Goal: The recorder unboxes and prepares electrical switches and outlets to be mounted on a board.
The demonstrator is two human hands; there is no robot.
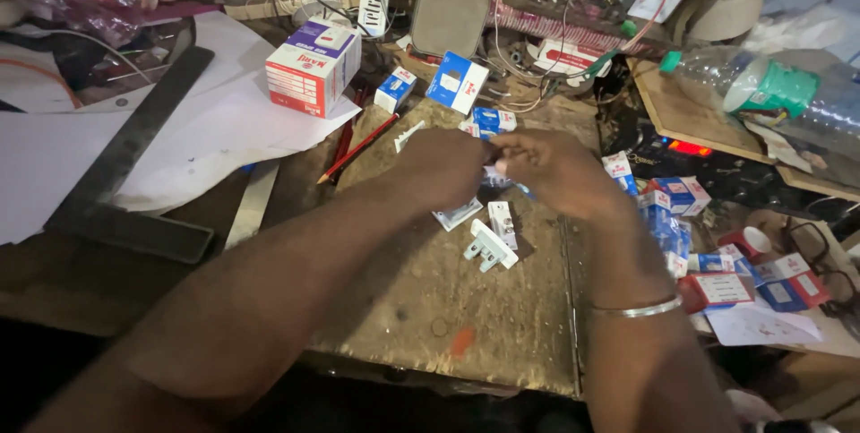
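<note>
Nearest the camera, both forearms are seen stretched out over a worn, stained table, a thin metal bangle being worn on the right wrist. Just beyond, on the bare table top, three white electrical switch modules are lying close together, one a flat plate and two blockier pieces with prongs showing. Above these, the left hand and the right hand are brought together, fingers curled in, and a small blue-and-white carton is gripped between them; only a sliver of it is seen between the fingertips, so whether it is open cannot be told. Such a carton is judged to be light and thin-walled, easily crushed, and is best pinched at its edges or end flaps rather than squeezed across its faces; the module inside would be stiff, hard plastic and somewhat slippery. To the right, a heap of similar small blue and red cartons is spread over the table edge. To the left, a red pencil and a dark metal square are laid by white paper sheets. Farther off, a larger red-and-white box, two more blue cartons, a grey speaker and a clear plastic bottle with a green cap are set amid tangled wires.
</note>
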